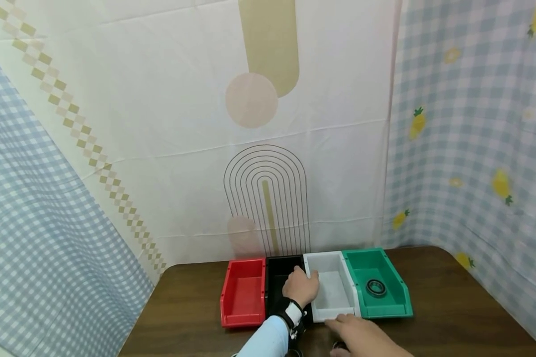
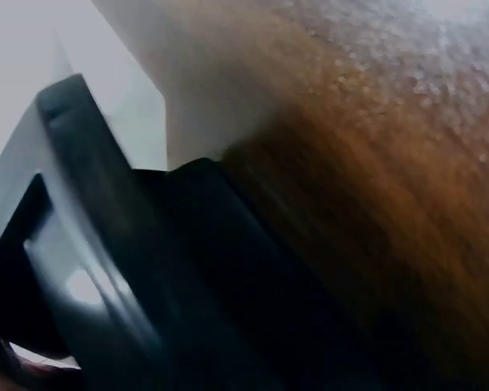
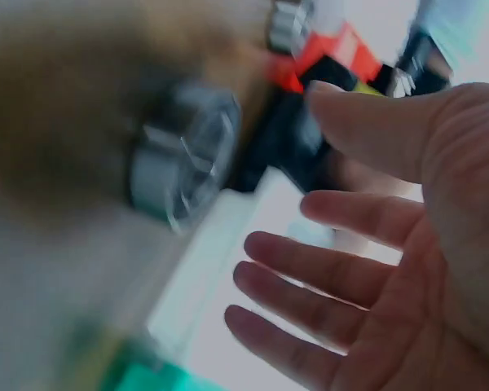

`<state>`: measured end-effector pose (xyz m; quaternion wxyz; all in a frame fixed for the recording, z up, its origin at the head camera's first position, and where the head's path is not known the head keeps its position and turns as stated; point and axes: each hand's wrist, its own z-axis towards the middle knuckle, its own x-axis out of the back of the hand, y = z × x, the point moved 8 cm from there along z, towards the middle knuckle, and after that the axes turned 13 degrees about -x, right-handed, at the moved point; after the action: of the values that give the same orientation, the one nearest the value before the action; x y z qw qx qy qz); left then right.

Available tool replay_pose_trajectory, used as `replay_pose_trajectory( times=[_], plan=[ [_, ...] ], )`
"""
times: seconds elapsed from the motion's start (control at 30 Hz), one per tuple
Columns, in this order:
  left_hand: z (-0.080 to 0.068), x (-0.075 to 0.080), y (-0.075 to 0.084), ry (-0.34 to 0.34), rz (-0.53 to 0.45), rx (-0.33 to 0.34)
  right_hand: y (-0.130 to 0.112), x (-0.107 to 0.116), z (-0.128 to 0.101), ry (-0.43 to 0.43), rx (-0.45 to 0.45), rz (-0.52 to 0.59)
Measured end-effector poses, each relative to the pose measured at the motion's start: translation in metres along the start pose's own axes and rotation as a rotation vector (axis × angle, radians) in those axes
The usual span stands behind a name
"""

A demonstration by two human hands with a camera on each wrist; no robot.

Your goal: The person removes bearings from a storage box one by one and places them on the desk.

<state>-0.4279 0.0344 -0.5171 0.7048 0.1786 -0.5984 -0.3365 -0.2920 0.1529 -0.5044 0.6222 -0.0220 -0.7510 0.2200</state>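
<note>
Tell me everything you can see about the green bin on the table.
The green bin looks like moulded plastic, an open-topped storage box with sloping walls and a lower front lip. It stands upright on the brown table, last on the right in a row of four bins, its side against the white bin. One dark ring-shaped part with a metallic sheen lies flat on its floor. Neither hand touches it; the right hand is on the table just in front of it, fingers spread.

Four bins, red (image 1: 243, 295), black (image 1: 278, 277), white (image 1: 335, 292), green (image 1: 377, 290): smooth, slightly glossy plastic. Table (image 1: 451, 307): dark wood grain, matt. Ring (image 3: 183, 159): shiny metal; backdrop (image 1: 161, 124): creased cloth.
</note>
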Motion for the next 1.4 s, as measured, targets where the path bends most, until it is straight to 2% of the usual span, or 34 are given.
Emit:
replay_pose_trajectory(
  times=[0.17, 0.3, 0.4, 0.57, 0.7, 0.83, 1.07, 1.23, 1.4],
  plan=[
    [-0.009, 0.015, 0.002, 0.092, -0.010, -0.041, 0.010, 0.036, -0.008, 0.174, -0.023, 0.014],
    [-0.031, 0.025, 0.015, 0.121, -0.024, -0.103, 0.029, 0.057, -0.018, 0.353, -0.050, -0.040],
    [-0.056, 0.029, 0.032, 0.066, -0.018, -0.177, 0.047, 0.067, -0.027, 0.438, -0.092, -0.048],
    [-0.097, 0.031, 0.060, -0.080, 0.021, -0.307, 0.071, 0.075, -0.040, 0.508, -0.156, -0.019],
    [-0.113, 0.032, 0.075, -0.120, 0.095, -0.383, 0.077, 0.075, -0.043, 0.514, -0.169, -0.013],
    [-0.116, 0.033, 0.085, -0.117, 0.151, -0.434, 0.079, 0.073, -0.044, 0.497, -0.175, -0.001],
    [-0.114, 0.026, 0.094, -0.115, 0.180, -0.474, 0.082, 0.076, -0.047, 0.507, -0.184, 0.008],
    [-0.108, 0.019, 0.104, -0.131, 0.157, -0.477, 0.083, 0.079, -0.049, 0.534, -0.171, 0.006],
    [-0.092, 0.010, 0.117, -0.123, 0.097, -0.460, 0.085, 0.081, -0.051, 0.542, -0.180, 0.022]
  ],
)
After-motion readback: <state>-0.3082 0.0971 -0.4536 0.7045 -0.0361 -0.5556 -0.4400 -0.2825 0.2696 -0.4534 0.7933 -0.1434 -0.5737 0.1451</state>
